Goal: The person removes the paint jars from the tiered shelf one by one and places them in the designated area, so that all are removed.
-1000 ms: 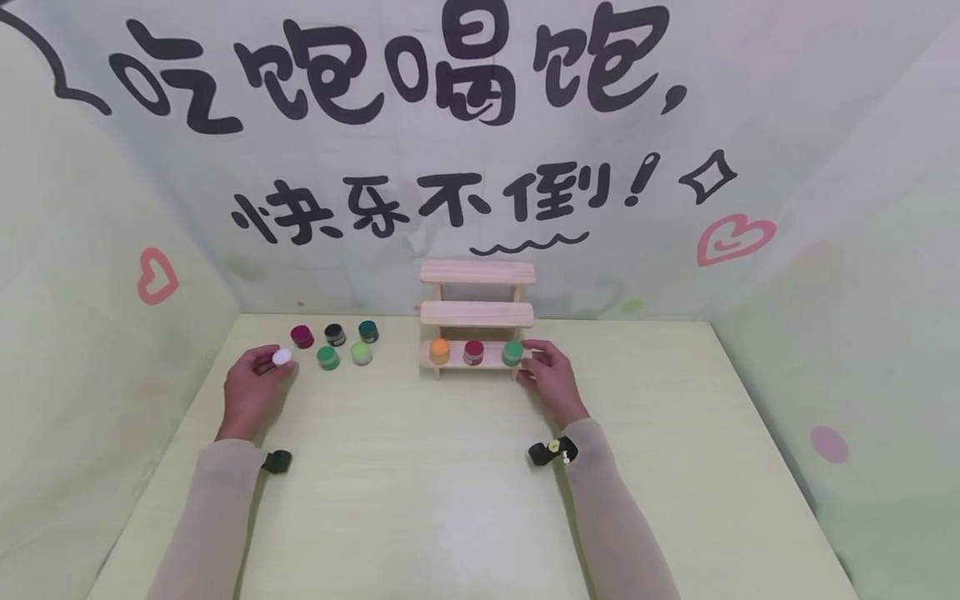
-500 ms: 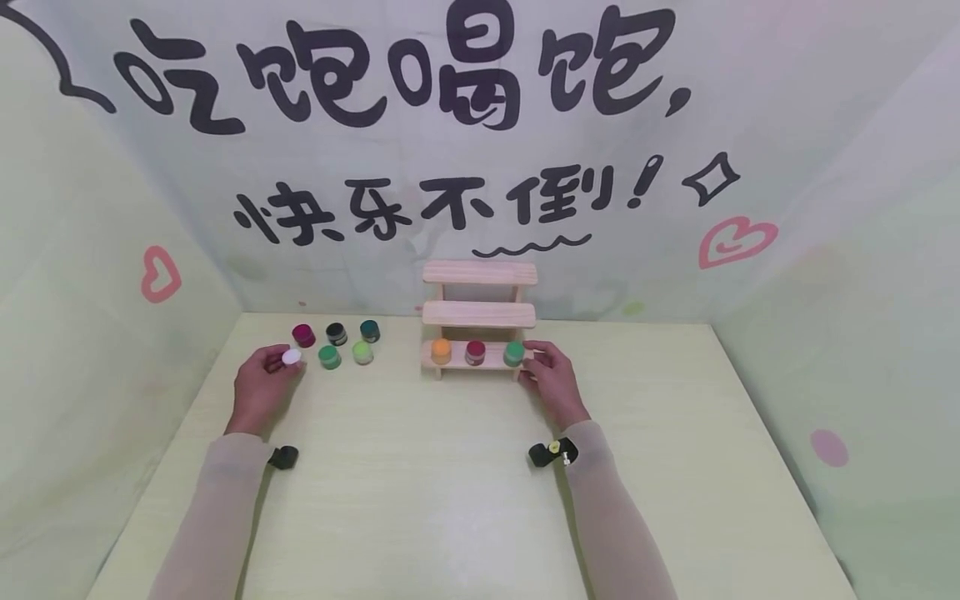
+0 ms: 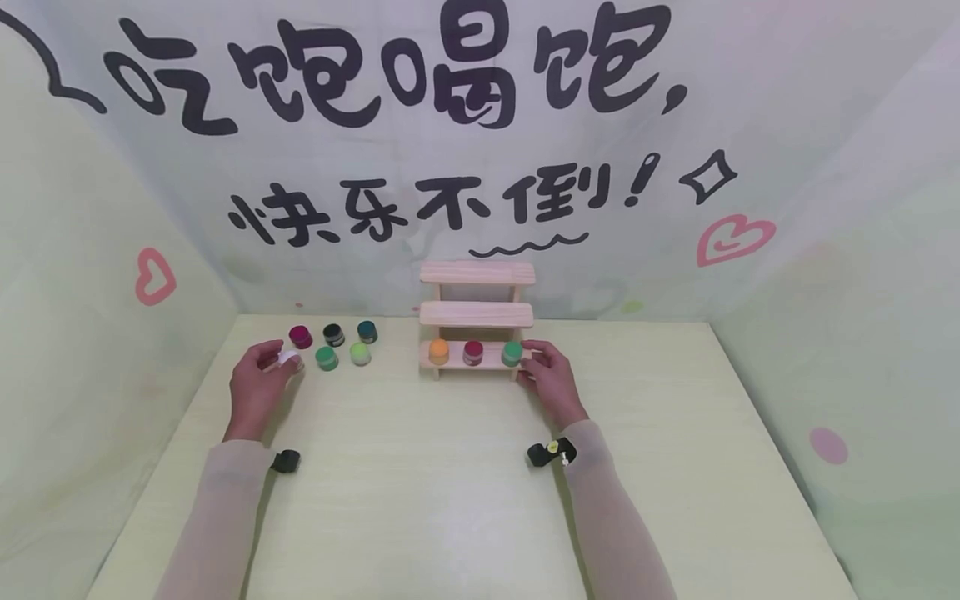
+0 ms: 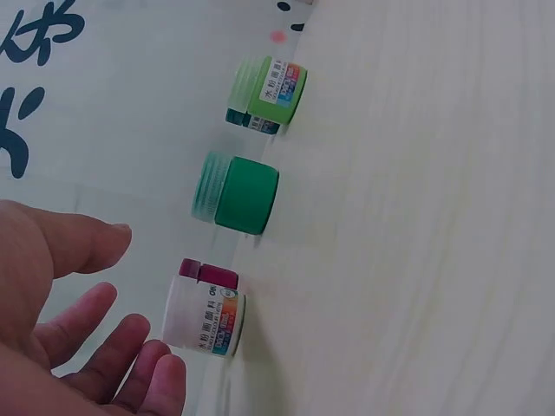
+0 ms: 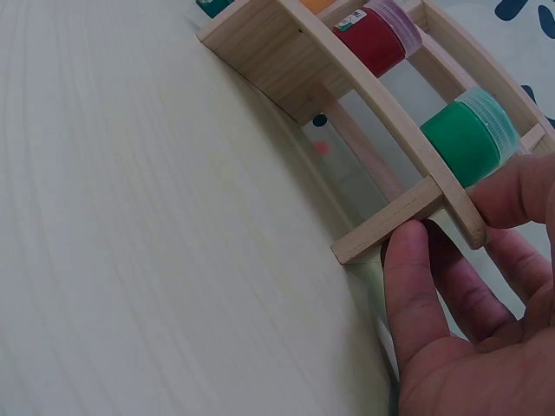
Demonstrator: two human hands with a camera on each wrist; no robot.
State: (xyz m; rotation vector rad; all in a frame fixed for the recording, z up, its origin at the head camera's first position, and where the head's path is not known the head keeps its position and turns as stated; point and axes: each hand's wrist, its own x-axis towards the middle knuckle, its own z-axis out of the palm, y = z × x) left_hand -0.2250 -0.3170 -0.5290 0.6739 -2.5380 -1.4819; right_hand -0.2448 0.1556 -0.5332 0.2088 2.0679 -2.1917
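In the head view my left hand [image 3: 258, 383] is around a white-lidded paint jar [image 3: 289, 360] at the left of the table. The left wrist view shows that jar [image 4: 201, 316] standing on the table, with the thumb and relaxed fingers apart from it. A green jar [image 4: 247, 195] and a light green jar [image 4: 279, 91] stand beyond it. My right hand [image 3: 553, 379] grips the right end of the lowest shelf of a wooden step rack [image 5: 386, 221], thumb above and fingers below. Next to the thumb, a green jar [image 5: 468, 139] sits on that shelf.
A magenta jar [image 3: 301, 337], a black jar [image 3: 333, 335] and a dark teal jar [image 3: 367, 332] form the back row at left. Orange [image 3: 438, 352] and red [image 3: 473, 352] jars share the lowest shelf. A printed cloth wall [image 3: 360, 275] rises behind the table.
My left hand first shifts slightly right with the white-lidded jar. Now the jar stands on the table and the fingers have come away from it. My right hand stays at the rack.
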